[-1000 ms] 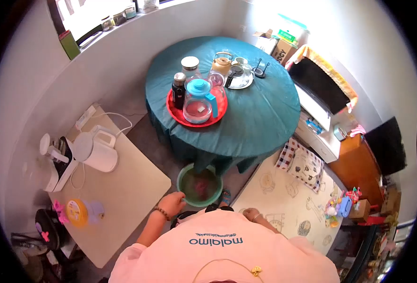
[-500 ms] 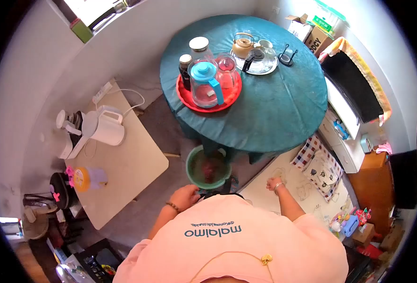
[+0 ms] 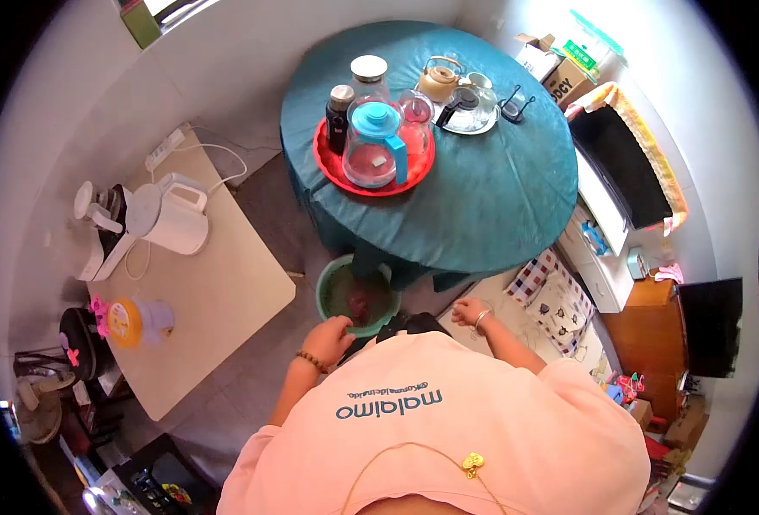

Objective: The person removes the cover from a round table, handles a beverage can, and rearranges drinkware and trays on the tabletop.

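Observation:
A green basin (image 3: 329,290) of water stands on the floor below the table edge, with a dark red cloth-like item (image 3: 359,305) in it. My left hand (image 3: 328,341), with a beaded bracelet at the wrist, is just in front of the basin's near rim. Its fingers are loosely bent and nothing shows in them; whether they touch the rim is unclear. My right hand (image 3: 470,314), wearing a bangle, hovers beside the patterned floor mat (image 3: 517,313). Its fingers are slightly curled and apart, holding nothing visible.
A round table with a teal cover (image 3: 482,206) bears a red tray (image 3: 328,167) with a blue-lidded jug (image 3: 372,146), and a silver tray (image 3: 474,129) with a teapot. On the left, a low table (image 3: 216,318) holds a white kettle (image 3: 178,219). A checked cushion (image 3: 559,318) lies right.
My view has shifted a little, so the tables and basin sit further left. My right hand has come inward towards my body, and my left hand has risen slightly nearer the basin.

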{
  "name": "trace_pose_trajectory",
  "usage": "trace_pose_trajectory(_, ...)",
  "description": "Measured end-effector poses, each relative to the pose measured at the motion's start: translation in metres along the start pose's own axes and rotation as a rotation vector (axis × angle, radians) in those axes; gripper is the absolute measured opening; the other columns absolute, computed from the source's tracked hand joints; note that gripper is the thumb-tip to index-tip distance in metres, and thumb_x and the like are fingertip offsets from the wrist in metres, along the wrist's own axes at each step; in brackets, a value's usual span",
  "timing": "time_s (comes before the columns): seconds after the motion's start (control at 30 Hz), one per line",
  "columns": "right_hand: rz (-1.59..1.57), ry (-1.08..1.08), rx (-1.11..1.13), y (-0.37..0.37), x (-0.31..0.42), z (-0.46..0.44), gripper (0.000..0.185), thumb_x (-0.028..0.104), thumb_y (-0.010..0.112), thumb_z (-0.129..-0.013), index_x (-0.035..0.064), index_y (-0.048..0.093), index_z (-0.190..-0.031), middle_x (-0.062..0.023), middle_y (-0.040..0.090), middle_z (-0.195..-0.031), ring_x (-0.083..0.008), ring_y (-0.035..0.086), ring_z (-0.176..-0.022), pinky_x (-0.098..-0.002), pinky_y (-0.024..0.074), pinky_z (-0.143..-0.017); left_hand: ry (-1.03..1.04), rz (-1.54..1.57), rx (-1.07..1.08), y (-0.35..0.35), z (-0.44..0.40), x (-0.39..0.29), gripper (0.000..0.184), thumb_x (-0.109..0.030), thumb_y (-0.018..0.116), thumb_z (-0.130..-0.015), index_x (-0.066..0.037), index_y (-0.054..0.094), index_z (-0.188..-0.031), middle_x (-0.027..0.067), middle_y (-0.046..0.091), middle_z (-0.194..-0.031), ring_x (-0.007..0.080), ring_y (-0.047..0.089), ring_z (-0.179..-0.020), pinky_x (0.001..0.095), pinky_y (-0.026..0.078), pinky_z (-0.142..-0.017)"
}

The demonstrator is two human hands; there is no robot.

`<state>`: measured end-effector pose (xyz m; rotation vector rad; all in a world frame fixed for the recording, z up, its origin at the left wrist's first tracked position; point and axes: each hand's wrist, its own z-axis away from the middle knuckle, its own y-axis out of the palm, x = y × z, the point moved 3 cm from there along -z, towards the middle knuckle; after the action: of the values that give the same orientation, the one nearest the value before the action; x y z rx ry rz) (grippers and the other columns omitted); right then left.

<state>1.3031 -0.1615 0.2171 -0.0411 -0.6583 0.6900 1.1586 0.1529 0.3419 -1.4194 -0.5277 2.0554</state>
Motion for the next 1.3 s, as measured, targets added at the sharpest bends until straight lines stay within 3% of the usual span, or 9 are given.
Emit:
trace_pose_trajectory(0.23,-0.302,0.008,0.011,-0.035,0.05,-0.034,0.021,0.019,0.049,-0.079,0.0039,0.048,-0.093,-0.0066,0.055,-0.075,-0.0149,0.057,-0.062,-0.0235,0.0484,-0.051,-0.196,0.03,-0.102,-0.016,-0.007,0.017,0.023,-0.014,0.056,-0.069,-0.003,0.052,-0.089,0.0139,0.055,-0.086,0.027,0.053,-0.077,0.0334,0.043,-0.065)
trace_pose_trajectory(0.43,-0.414,-0.097,0.061,-0.098,0.133,-0.104,0.022,0.015,0.045,-0.08,0.0013,0.044,-0.097,-0.01,0.054,-0.078,-0.0179,0.057,-0.063,-0.0248,0.0475,-0.049,-0.316,-0.058,-0.223,-0.007,-0.05,-0.015,0.024,-0.015,0.057,-0.067,-0.004,0.052,-0.088,0.013,0.055,-0.083,0.0257,0.054,-0.074,0.0337,0.043,-0.064)
trace_pose_trajectory(0.7,-0.538,-0.146,0.023,-0.19,0.221,-0.189,0.031,0.017,0.044,-0.08,0.002,0.037,-0.107,-0.0114,0.052,-0.086,-0.0189,0.056,-0.071,-0.0259,0.0472,-0.054,-0.349,0.165,-0.195,0.035,-0.123,-0.112,0.024,-0.017,0.057,-0.069,-0.004,0.051,-0.089,0.0134,0.055,-0.084,0.0277,0.054,-0.074,0.0332,0.043,-0.065)
trace_pose_trajectory(1.0,-0.735,-0.138,0.014,-0.221,0.257,-0.288,0.032,0.018,0.045,-0.08,0.0014,0.038,-0.106,-0.0148,0.05,-0.094,-0.0235,0.055,-0.076,-0.0314,0.0466,-0.058,-0.538,0.17,-0.141,0.049,-0.13,-0.133,0.023,-0.017,0.055,-0.069,-0.005,0.051,-0.089,0.0141,0.055,-0.079,0.0273,0.054,-0.072,0.0331,0.043,-0.062)
trace_pose_trajectory(1.17,-0.85,-0.041,-0.049,-0.231,0.27,-0.323,0.037,0.03,0.041,-0.081,0.002,0.036,-0.106,-0.017,0.049,-0.097,-0.0277,0.055,-0.077,-0.0333,0.0462,-0.055,-0.597,0.151,-0.177,0.051,-0.138,-0.134,0.023,-0.017,0.056,-0.069,-0.005,0.052,-0.088,0.0135,0.056,-0.079,0.0268,0.055,-0.071,0.0326,0.044,-0.062)
trace_pose_trajectory(1.3,-0.917,-0.089,-0.106,-0.235,0.273,-0.345,0.038,0.037,0.038,-0.081,0.008,0.036,-0.106,-0.0158,0.051,-0.086,-0.0291,0.055,-0.075,-0.0354,0.0456,-0.057,-0.588,0.218,-0.095,0.059,-0.134,-0.13,0.022,-0.015,0.056,-0.07,-0.004,0.051,-0.089,0.0131,0.056,-0.08,0.0253,0.054,-0.07,0.0311,0.043,-0.061)
